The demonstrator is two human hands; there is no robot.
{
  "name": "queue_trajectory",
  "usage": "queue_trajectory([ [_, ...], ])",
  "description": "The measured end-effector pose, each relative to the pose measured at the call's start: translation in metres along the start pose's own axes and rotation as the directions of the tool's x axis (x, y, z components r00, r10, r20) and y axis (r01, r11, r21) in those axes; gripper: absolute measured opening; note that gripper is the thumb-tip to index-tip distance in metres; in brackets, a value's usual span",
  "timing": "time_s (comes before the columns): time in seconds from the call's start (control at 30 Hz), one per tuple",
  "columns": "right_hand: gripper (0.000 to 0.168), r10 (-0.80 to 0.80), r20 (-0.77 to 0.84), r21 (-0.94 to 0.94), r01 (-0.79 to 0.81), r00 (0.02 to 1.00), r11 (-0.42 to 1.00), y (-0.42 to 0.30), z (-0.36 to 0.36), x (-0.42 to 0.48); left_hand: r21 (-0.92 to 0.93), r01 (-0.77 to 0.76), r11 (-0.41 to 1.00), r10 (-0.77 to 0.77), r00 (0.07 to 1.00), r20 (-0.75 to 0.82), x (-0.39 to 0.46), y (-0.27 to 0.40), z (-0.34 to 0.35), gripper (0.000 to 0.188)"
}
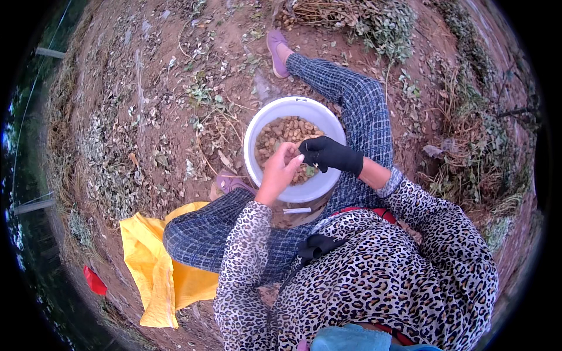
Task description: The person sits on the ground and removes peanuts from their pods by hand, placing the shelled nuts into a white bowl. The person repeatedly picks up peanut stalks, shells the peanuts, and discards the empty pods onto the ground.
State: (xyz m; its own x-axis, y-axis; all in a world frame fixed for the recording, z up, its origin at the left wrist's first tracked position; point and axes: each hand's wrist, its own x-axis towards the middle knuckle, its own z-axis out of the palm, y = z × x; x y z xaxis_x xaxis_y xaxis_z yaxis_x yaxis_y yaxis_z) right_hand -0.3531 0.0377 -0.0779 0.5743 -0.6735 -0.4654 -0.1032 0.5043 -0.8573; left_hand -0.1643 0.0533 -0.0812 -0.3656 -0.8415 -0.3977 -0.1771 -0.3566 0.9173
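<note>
A white plastic bucket (pixel 251 153) holding many unshelled peanuts (pixel 290 128) stands on the soil between my bent legs. Above its near half, my bare left hand (pixel 281 169) has thumb and forefinger drawn together. My right hand (pixel 329 154), in a black glove, meets the left fingertips with its fingers curled. Whatever small thing may be between the fingertips is too small and hidden to tell. A bit of green leaf (pixel 310 170) shows just under the gloved fingers, over the peanuts.
A yellow woven sack (pixel 149 263) lies at my left knee, with a red object (pixel 95 281) farther left. Heaps of pulled peanut plants (pixel 386 30) lie ahead and along the right. Dry leaves litter the soil. A small white piece (pixel 297 210) lies by the bucket's near side.
</note>
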Motion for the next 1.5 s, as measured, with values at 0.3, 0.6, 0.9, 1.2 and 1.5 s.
queue_trajectory([
  [0.3,0.021,0.066,0.004,0.275,-0.065,0.998,0.959,0.005,0.004,-0.007,-0.106,-0.023,0.994,0.022,1.000,-0.008,-0.003,-0.006,0.014,0.020],
  [0.6,0.025,0.108,0.019,0.072,-0.109,0.994,0.991,0.015,0.011,-0.022,-0.098,0.102,0.990,-0.114,0.986,-0.122,-0.024,-0.006,0.034,0.014],
  [0.9,0.024,0.075,-0.096,0.171,-0.058,0.993,0.984,0.018,0.032,-0.010,0.033,-0.054,0.998,0.063,0.914,-0.402,-0.014,-0.017,0.036,0.014],
  [1.2,0.023,-0.104,-0.071,-0.318,0.077,0.992,0.945,0.017,0.023,-0.020,0.305,-0.110,0.946,0.177,0.964,-0.200,-0.015,-0.005,0.022,0.009],
  [1.5,0.017,-0.194,-0.063,-0.425,0.150,0.979,0.893,0.020,0.004,-0.028,0.114,-0.002,0.994,0.007,0.999,-0.047,-0.009,0.001,-0.006,0.015],
])
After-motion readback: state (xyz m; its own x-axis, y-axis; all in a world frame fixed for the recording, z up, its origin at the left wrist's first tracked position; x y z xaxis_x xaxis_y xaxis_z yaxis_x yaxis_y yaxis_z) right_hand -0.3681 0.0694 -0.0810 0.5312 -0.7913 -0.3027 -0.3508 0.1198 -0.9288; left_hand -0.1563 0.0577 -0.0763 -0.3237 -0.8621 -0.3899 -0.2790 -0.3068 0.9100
